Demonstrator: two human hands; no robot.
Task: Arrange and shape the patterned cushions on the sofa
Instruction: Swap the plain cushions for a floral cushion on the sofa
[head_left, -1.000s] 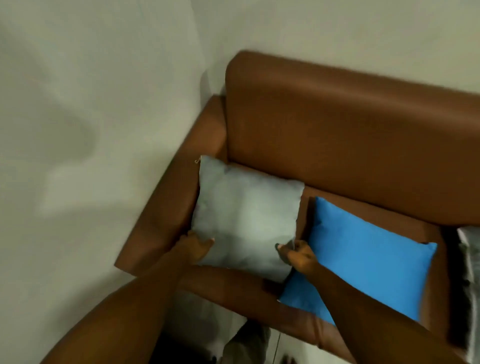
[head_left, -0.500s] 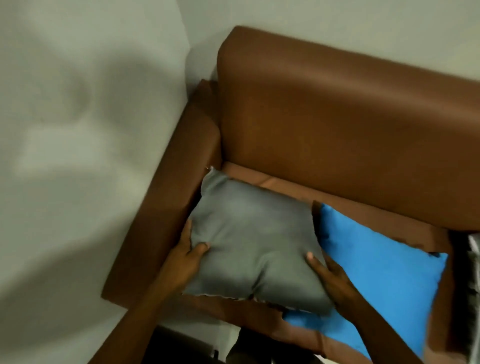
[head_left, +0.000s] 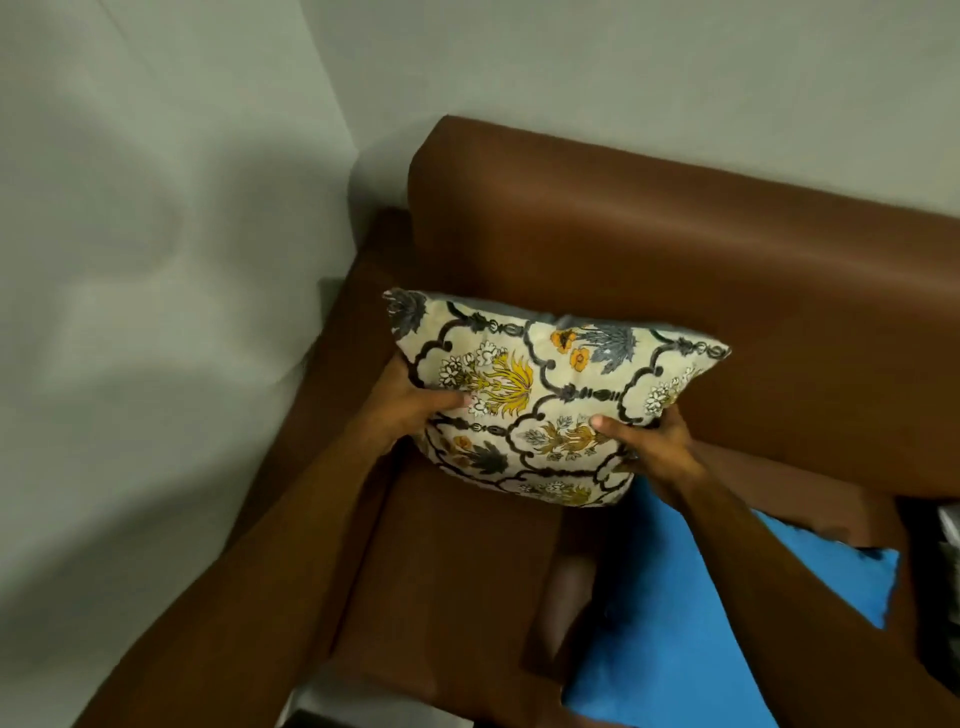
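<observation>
A cream cushion (head_left: 550, 379) printed with yellow and grey flowers is held up over the left end of the brown sofa (head_left: 675, 270), tilted with its patterned face toward me. Its grey back shows along the top edge. My left hand (head_left: 415, 410) grips its left side, thumb on the pattern. My right hand (head_left: 649, 441) grips its lower right side, thumb on the pattern too. A plain blue cushion (head_left: 675, 613) lies flat on the seat to the right, partly under my right forearm.
The sofa stands in a corner, with a pale wall (head_left: 156, 260) at its left armrest (head_left: 337, 389) and behind its backrest. Bare brown seat (head_left: 457, 571) shows below the held cushion. Part of another grey item (head_left: 950, 525) shows at the right edge.
The cushion lay grey side up on the seat with both hands at its sides. It has since been lifted and turned over, so the flowered side faces me.
</observation>
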